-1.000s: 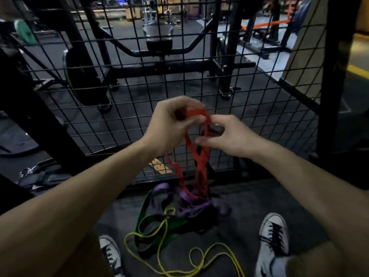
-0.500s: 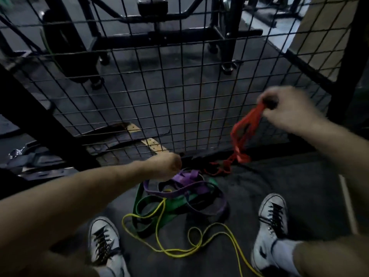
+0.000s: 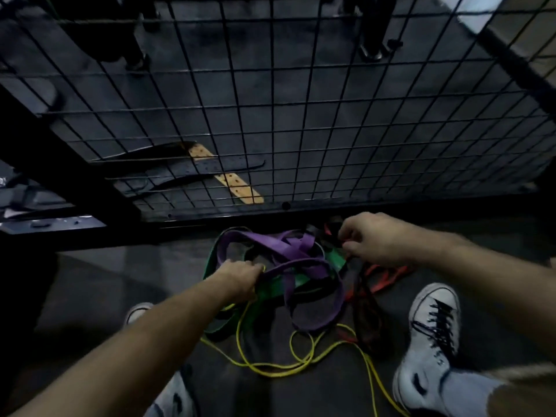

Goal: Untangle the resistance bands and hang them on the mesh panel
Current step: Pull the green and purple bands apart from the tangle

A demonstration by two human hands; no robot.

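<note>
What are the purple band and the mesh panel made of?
Purple band: probably rubber or latex, matte; it lies in limp, flat, twisted loops.
Mesh panel: looks like metal wire, dark and likely painted or coated; thin, straight, rigid grid.

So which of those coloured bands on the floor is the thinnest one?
The yellow band. It is a narrow cord-like loop trailing toward the shoes, while the purple band, green band and red band are flat, wide straps.

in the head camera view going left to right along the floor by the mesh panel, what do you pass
left hand → purple band → right hand → red band → white shoe
</note>
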